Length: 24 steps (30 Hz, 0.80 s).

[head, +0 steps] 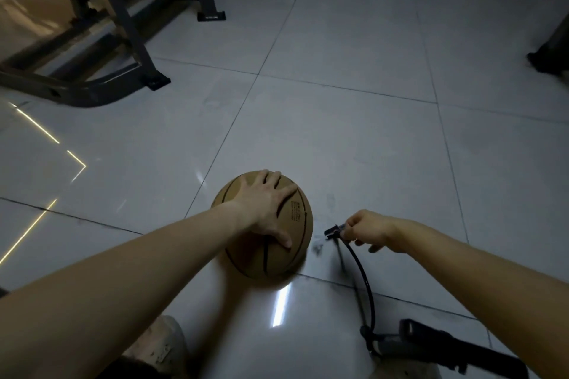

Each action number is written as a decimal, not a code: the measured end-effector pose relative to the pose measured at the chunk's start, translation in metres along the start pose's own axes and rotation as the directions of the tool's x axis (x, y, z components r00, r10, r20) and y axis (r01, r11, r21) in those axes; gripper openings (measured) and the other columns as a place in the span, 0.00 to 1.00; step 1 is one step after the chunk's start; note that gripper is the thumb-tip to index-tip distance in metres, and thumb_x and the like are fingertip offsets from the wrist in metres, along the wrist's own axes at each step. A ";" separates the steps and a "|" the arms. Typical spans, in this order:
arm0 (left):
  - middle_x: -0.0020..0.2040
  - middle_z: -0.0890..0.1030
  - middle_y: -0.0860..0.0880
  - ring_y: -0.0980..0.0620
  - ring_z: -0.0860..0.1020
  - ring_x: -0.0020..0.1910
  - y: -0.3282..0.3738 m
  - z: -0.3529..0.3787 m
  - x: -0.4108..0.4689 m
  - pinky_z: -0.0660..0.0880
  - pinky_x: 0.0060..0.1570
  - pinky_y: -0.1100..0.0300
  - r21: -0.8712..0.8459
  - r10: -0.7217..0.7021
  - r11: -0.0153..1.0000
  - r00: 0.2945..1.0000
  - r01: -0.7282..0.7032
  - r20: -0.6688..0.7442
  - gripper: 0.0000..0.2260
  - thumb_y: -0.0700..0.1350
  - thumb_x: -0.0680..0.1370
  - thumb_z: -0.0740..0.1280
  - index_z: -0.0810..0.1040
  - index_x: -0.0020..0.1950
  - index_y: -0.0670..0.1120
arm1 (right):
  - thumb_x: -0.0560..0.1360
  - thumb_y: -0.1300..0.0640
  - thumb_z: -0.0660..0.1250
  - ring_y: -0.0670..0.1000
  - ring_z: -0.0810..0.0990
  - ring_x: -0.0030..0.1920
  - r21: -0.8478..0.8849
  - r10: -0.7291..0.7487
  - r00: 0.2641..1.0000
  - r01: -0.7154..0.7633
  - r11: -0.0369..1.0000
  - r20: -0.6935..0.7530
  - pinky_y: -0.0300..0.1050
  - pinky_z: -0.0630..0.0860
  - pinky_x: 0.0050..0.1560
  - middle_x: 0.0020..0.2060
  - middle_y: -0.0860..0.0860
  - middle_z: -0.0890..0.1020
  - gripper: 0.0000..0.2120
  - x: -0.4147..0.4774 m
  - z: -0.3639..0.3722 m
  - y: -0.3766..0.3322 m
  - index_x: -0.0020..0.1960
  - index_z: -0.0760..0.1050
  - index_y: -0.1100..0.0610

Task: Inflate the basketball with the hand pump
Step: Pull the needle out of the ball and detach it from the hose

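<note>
Tan basketball (272, 258) rests on the tiled floor (338, 132), steadied by a flat, spread left hand (267, 209), as the right hand (369, 229) pinches the hose nozzle (334, 230) just beside it, not yet connected, all pumping to come.

Your left hand (267, 209) lies spread over the basketball (264, 231) on the tiled floor (354, 138). At its three o'clock your right hand (371, 229) pinches the hose head (334, 230); the black hose (365, 280) curves toward five o'clock to the pump (443, 348).
</note>
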<state>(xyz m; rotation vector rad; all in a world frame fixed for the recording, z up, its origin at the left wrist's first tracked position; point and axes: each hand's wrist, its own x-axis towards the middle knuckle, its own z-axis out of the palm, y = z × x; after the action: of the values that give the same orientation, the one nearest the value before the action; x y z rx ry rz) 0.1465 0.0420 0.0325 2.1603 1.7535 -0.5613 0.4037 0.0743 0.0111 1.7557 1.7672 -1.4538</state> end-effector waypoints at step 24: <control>0.64 0.76 0.41 0.43 0.77 0.59 0.196 0.048 0.021 0.70 0.61 0.44 -0.845 0.023 0.079 0.847 0.529 0.532 0.19 0.46 0.81 0.66 0.69 0.71 0.43 | 0.79 0.59 0.67 0.51 0.86 0.48 0.022 -0.120 0.937 0.134 0.991 -0.328 0.42 0.77 0.46 0.46 0.54 0.87 0.08 -0.172 -0.016 0.047 0.47 0.82 0.62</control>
<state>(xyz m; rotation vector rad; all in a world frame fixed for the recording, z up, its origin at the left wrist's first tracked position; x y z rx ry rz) 0.3368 -0.0033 -0.0214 0.6251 1.4772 0.1704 0.4925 -0.0281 0.1276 2.0368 2.0587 -1.3157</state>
